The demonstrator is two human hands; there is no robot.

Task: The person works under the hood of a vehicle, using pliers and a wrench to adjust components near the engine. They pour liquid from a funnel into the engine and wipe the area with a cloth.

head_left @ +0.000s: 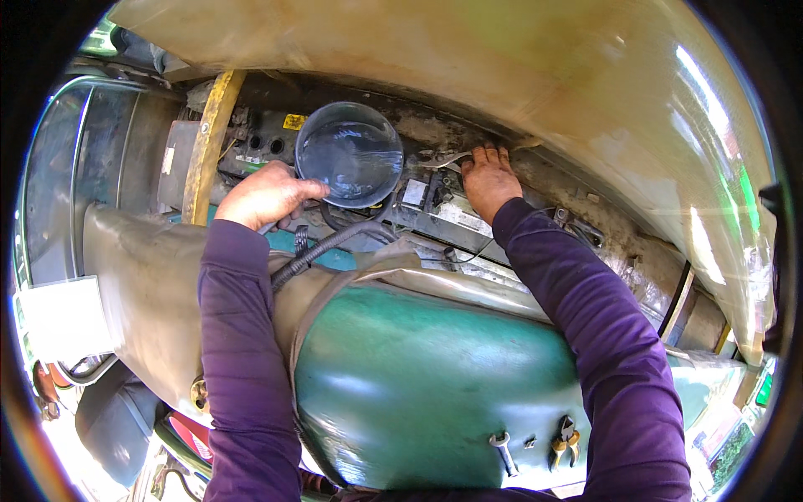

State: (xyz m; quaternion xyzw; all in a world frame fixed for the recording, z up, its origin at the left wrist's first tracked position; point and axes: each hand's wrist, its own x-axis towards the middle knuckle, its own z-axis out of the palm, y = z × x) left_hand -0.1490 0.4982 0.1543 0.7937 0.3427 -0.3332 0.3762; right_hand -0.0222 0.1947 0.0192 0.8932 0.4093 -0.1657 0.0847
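My left hand [266,197] holds the lower left rim of a round, dark grey bowl [350,155], the thumb along its edge and the other fingers partly hidden. Shiny reflections show inside the bowl; whether there is liquid in it I cannot tell for sure. My right hand [490,181] is closed at the handle end of a metal wrench [443,159], whose jaw points left towards the bowl. Beneath both hands lies a dusty engine bay with a dark battery-like box [266,144], and a black corrugated hose [326,247] curves below the bowl.
A raised tan panel [468,50] arches over the far side, with a yellow strut [212,146] at left. On the green fender [435,376] nearer me lie an open-end wrench [503,453], a small metal part [529,442] and pliers [565,443]. A tan cover [159,284] drapes left.
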